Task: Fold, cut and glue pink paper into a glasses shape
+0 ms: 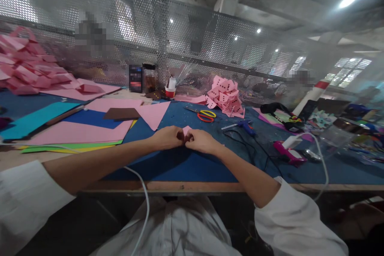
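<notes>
Two broad areas take up your table (192, 168): bare blue surface before you and, to your left, overlapping pink sheets (78, 132) laid flat over blue, green and yellow card, apparently kept within reach as stock. Next in size, a heap of folded pink pieces (27, 64) sits far left against the mesh screen (210, 48). A smaller pile of punched pink pieces (225, 96) lies beyond your hands; both are well apart from the working spot. Scissors (205, 115) with yellow and red handles lie near that pile. Your left hand (168, 138) and right hand (202, 142) meet knuckle to knuckle low over the table, forearms crossing its edge, which I judge steadies them. Fingers of both are closed narrowly on one small pink piece (186, 129), pinched from either side; only its top corner shows.
</notes>
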`<state>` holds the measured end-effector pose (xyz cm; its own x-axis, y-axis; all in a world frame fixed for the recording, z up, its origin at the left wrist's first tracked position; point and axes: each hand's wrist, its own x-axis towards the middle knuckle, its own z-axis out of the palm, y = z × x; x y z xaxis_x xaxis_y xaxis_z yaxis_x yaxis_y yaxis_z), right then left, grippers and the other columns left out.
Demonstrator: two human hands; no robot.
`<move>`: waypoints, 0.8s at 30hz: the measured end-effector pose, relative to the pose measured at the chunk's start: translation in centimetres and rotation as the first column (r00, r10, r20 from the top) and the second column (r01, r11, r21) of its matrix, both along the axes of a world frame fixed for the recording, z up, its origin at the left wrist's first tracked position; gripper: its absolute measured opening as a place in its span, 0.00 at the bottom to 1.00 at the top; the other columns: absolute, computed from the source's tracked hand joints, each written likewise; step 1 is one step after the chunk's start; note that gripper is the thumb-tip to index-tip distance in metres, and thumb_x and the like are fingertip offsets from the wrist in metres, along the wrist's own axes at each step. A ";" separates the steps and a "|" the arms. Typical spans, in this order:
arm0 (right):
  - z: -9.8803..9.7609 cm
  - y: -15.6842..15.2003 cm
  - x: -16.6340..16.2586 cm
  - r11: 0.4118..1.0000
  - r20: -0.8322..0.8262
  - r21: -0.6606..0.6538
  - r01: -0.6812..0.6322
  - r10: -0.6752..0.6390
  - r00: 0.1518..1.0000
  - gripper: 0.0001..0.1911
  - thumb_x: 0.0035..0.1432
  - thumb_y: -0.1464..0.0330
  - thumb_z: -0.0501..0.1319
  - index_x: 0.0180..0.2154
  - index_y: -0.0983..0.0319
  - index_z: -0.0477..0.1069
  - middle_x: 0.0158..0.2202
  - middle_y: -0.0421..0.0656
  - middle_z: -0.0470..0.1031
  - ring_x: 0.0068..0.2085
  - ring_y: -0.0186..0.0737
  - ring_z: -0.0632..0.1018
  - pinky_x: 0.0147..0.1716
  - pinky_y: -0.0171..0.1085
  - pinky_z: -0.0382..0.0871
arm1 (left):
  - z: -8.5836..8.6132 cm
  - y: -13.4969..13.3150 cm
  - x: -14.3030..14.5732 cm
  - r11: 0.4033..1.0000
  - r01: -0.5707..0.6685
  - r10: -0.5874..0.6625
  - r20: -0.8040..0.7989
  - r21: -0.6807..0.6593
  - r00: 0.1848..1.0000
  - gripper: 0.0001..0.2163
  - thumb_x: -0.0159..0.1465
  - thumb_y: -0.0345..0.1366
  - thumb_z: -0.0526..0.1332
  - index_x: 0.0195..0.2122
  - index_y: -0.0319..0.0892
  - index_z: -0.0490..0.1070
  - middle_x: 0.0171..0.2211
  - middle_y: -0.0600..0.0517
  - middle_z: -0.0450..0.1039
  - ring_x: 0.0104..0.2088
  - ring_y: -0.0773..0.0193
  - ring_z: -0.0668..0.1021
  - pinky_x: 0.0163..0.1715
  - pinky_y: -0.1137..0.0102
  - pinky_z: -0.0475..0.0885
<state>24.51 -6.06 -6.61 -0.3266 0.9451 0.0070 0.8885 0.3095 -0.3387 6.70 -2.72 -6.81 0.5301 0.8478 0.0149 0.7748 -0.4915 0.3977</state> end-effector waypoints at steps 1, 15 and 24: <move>0.0 0.0 0.0 1.000 -0.002 0.003 -0.001 0.001 1.000 0.11 0.52 0.62 0.61 0.38 0.58 0.75 0.35 0.41 0.79 0.35 0.41 0.76 0.29 0.33 0.58 | 0.0 0.0 0.0 1.000 0.003 -0.003 -0.001 -0.004 1.000 0.11 0.55 0.42 0.60 0.34 0.45 0.77 0.34 0.51 0.80 0.35 0.57 0.80 0.30 0.71 0.67; 0.2 -0.5 1.1 1.000 -0.027 0.015 0.002 -0.002 1.000 0.06 0.53 0.66 0.61 0.35 0.59 0.73 0.35 0.40 0.79 0.34 0.37 0.75 0.28 0.32 0.56 | 0.4 0.3 -0.7 0.997 0.056 -0.055 0.012 -0.046 0.998 0.10 0.53 0.36 0.59 0.34 0.43 0.78 0.32 0.51 0.80 0.33 0.60 0.79 0.29 0.73 0.65; 0.5 -0.8 1.2 1.000 -0.015 0.009 0.015 -0.015 1.000 0.06 0.55 0.66 0.61 0.35 0.59 0.74 0.36 0.40 0.79 0.35 0.38 0.76 0.29 0.32 0.58 | 0.2 0.8 -1.7 0.996 0.076 -0.074 0.037 -0.046 0.997 0.09 0.53 0.35 0.60 0.33 0.42 0.78 0.30 0.53 0.79 0.32 0.62 0.79 0.29 0.74 0.65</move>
